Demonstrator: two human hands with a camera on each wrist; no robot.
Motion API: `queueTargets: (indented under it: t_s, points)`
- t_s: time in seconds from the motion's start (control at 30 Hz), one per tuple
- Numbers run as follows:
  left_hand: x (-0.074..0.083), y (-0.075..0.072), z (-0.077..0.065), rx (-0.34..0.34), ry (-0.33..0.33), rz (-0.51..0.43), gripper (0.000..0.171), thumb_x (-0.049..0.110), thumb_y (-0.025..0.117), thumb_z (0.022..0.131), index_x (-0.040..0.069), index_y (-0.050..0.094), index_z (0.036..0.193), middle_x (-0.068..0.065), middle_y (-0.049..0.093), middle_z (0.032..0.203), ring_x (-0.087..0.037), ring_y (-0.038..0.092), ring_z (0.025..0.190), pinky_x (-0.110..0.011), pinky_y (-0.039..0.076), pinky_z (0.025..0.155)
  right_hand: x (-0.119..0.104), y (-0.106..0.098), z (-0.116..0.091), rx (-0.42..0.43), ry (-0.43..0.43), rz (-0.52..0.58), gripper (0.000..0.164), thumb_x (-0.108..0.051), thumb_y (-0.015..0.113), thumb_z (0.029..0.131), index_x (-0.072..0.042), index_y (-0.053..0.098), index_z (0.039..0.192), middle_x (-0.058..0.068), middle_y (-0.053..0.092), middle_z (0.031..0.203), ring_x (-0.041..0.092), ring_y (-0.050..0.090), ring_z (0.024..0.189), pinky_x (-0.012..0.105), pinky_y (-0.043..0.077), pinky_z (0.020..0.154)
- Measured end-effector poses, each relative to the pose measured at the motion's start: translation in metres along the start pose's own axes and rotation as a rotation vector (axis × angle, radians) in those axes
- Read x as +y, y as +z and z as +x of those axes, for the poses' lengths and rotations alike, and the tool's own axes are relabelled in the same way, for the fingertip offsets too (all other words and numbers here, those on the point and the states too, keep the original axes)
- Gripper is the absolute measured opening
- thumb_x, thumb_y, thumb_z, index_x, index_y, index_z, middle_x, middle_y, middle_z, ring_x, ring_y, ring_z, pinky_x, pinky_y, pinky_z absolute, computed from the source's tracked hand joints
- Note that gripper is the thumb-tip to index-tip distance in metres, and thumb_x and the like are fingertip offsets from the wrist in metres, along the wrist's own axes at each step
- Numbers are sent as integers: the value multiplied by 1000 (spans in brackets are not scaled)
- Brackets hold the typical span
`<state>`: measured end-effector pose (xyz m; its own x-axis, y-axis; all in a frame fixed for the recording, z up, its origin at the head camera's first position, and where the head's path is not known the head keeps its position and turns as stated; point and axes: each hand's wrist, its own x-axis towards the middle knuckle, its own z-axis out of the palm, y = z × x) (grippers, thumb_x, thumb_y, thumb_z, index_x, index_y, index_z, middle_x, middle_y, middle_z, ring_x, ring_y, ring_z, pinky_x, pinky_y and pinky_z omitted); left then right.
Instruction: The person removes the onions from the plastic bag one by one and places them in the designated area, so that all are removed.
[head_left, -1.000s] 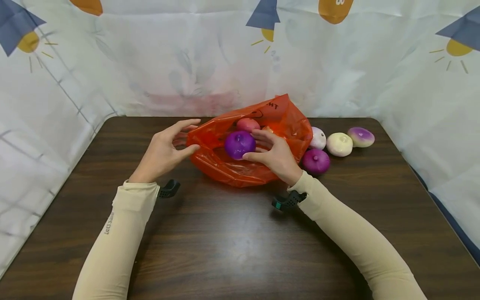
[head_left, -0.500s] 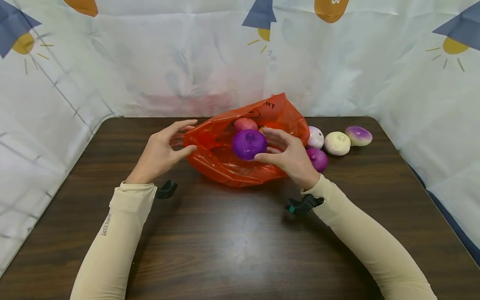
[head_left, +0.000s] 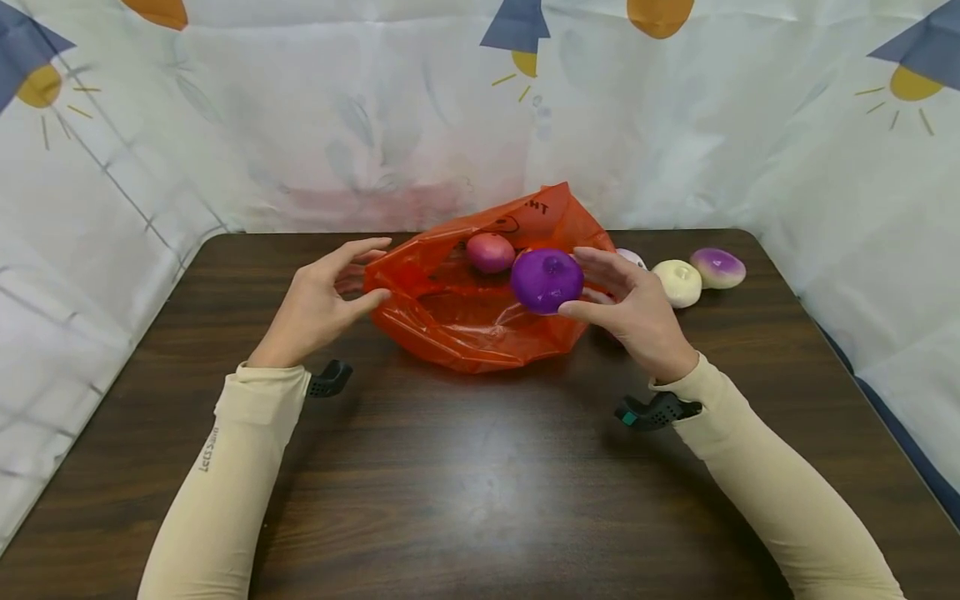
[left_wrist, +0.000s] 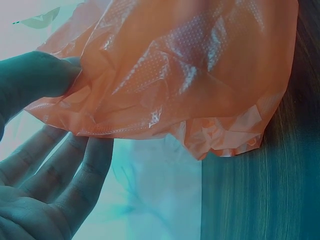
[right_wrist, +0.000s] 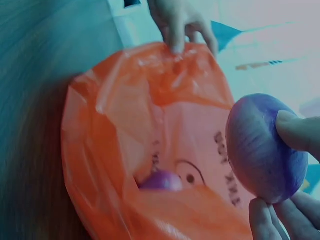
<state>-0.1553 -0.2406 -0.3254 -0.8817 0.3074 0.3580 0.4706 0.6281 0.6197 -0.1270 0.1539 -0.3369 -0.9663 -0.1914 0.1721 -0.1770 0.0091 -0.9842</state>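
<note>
Cloth (head_left: pixel 420 108), white, printed with blue-grey and yellow lamp shapes, hangs behind and beside the work. Dark brown wood-grain table (head_left: pixel 480 467) below. Two forearms over it, in cream sleeves: left sleeve (head_left: pixel 225 467) runs steeply up from the near side, right sleeve (head_left: pixel 780 475) slants up and inward.

Thin, glossy red plastic bag (head_left: pixel 480 342) lies toward the far side, mouth facing the person. Left hand (head_left: pixel 318 304) at its left edge: thumb on one side of the film, fingers extended along the other, pinching the rim. Right hand (head_left: pixel 637 308) at the bag's other end, wrist bent inward, thumb below and fingers above in the head view, grasping a shiny, rounded purple onion (head_left: pixel 547 282). That onion is held up before the right part of the mouth.

Smaller: purple-and-white onion (head_left: pixel 718 267) on the table, just beside a squat cream-coloured onion (head_left: pixel 678 283), both right of the bag. Smooth pink rounded object (head_left: pixel 491 252) within the mouth. Black perforated strap (head_left: pixel 660 411) at the right wrist; another at the left.
</note>
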Motion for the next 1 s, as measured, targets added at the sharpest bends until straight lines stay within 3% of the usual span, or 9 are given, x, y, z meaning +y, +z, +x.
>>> queueTargets:
  t_s: [0.13,0.23,0.63,1.0]
  points:
    - [0,0,0,4,3,-6,67,9,80,90,32,55,149,-9,68,137,-28,73,111,-8,54,96,-2,-18,-5,39,-21,2,69,3,81,85,-5,54,148,4,64,143,15,61,130,15,55,102]
    - [-1,0,0,5,1,-8,67,8,80,90,32,56,148,-9,68,137,-28,73,111,0,48,93,-5,-30,-9,69,-36,12,67,5,81,84,-4,56,146,2,67,139,15,62,128,14,55,102]
    - [1,0,3,15,8,-30,65,8,80,89,32,59,146,-7,69,135,-25,73,108,0,48,92,-8,-81,-22,143,-167,218,63,24,66,85,7,53,144,7,70,132,17,68,117,21,59,100]
    - [0,0,0,18,-8,-28,63,12,81,90,34,60,144,-3,68,137,-23,72,109,0,49,93,0,-116,-24,151,-165,313,60,26,58,89,8,50,146,9,69,132,18,67,116,19,62,89]
